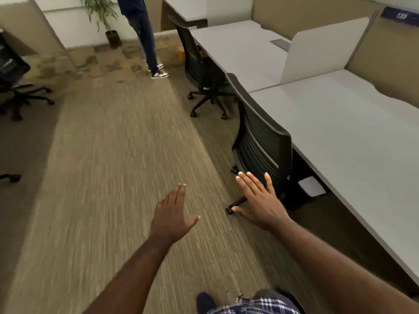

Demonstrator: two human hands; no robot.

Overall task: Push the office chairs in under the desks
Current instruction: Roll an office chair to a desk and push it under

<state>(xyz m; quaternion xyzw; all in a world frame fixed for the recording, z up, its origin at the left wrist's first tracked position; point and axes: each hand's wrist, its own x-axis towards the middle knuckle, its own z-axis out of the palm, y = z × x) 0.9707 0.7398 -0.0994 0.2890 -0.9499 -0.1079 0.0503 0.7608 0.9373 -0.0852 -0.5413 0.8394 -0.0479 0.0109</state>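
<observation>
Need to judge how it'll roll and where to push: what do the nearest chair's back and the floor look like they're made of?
Nearest chair: the back looks like black mesh in a hard, probably plastic, frame; fine horizontal ribbing shows across it. Floor: low-pile carpet, matte, with streaky beige-brown stripes. Both hands, left and right, are open, holding nothing.

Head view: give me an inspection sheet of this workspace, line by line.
Surface: grey desks along the right, tops bare; white divider panel between them.
Job's things: near chair tucked against its desk; far chair also against its desk; third chair stands out in the open at left.
Clutter: nothing seen on the desks.
Grippers: left hand open, over the carpet; right hand open, fingers spread in front of the near chair's back; contact cannot be told.
Cables: nothing seen.
Surroundings: striped carpet; standing person beyond; potted plant; sign reading 139.
</observation>
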